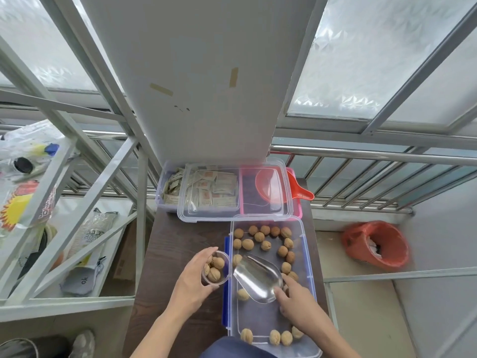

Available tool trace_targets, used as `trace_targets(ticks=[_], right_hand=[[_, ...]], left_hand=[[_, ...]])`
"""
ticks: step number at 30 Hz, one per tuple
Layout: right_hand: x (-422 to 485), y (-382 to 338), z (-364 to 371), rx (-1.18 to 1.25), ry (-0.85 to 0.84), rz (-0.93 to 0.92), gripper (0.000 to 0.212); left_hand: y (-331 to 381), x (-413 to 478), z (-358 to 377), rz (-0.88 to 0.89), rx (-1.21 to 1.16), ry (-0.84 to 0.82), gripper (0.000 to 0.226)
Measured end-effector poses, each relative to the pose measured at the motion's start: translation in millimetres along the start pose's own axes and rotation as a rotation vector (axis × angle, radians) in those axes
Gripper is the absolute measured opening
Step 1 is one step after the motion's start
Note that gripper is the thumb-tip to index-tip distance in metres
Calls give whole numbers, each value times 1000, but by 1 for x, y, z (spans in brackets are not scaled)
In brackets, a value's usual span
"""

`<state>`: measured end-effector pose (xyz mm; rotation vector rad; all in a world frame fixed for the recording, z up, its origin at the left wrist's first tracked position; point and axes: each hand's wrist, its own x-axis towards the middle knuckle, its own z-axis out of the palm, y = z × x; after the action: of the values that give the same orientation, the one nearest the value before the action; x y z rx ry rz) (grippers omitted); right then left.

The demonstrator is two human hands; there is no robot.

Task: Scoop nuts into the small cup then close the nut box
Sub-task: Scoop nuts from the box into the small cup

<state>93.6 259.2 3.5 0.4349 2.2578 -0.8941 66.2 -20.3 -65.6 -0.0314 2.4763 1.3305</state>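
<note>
Table (pixel 175 244): dark wood, narrow, running from near to far.

Nut box (pixel 305 254): clear, blue clips on its left side, long axis near-to-far, on the right half of the table. Walnuts (pixel 265 245) lie mostly around its edges, the middle nearly bare.

Lid (pixel 232 215): clear, resting on the packet box and pink box beyond the nut box's far end. Closing would mean fetching it from there; neither hand is near it, and both are occupied.

Right hand (pixel 300 303): inside the nut box, fingers closed on the near end of the scoop.

Left hand (pixel 191 277): curled around the small cup from its left and near side, just left of the box wall.

Scoop (pixel 258 279): clear plastic, empty as far as can be seen, mouth pointing far-left toward the cup, almost touching its rim.

Small cup (pixel 216 267): clear, upright, holding several walnuts and looking close to full.
</note>
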Motion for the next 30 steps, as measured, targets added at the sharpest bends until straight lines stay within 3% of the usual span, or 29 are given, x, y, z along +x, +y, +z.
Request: trace_targets(ticks=[3,7,13,19,25,30], right_hand=[[12,27,16,43,-65,119,26],[16,50,32,-204,-70,161,34],[35,35,57,-253,-178,187,34],[77,5,76,458,-112,269,22],[108,-12,80,715,-89,272,17],[106,5,79,785,-114,225,20]], left_hand=[[0,0,-1,4,13,3,94],[1,1,0,-4,32,1,93],[0,3,0,-1,16,1,93],[0,8,-3,-17,18,-7,96],[-1,10,-3,-32,39,-23,98],[0,9,0,-37,48,-8,100]])
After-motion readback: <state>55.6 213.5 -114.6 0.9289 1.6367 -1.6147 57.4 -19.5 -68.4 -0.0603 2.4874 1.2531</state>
